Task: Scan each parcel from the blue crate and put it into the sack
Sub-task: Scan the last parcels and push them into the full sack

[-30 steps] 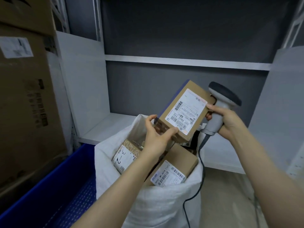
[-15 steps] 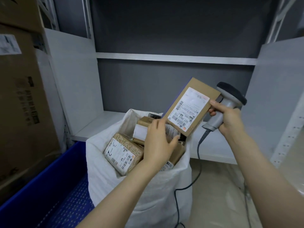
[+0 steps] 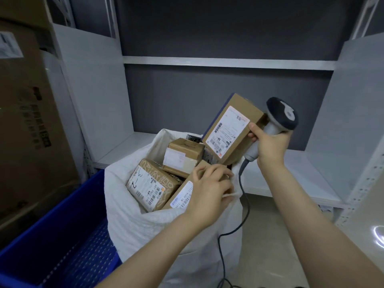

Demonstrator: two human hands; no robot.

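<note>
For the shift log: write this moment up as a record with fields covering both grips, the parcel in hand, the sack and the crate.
right grip: holds the grey handheld scanner, thumb on the tall brown cardboard parcel
parcel: tilted, white label facing the camera, lower end at the mouth of the white woven sack
left grip: fingers curled at the sack's near rim, apparently pinching it
sack contents: at least three brown boxes
blue plastic crate: left of the sack
</note>
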